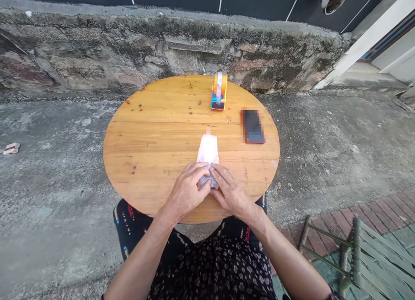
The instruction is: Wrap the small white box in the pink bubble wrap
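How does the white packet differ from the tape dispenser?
The white packet is pale, while the tape dispenser is mostly orange and blue. The left hand and right hand touch the packet; neither touches the dispenser. The packet lies nearer the person, the dispenser near the far edge. Both are on the wooden table.

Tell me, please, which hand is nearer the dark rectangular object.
Right. The right hand is left of the dark rectangular object and lower in view; the left hand is farther left.
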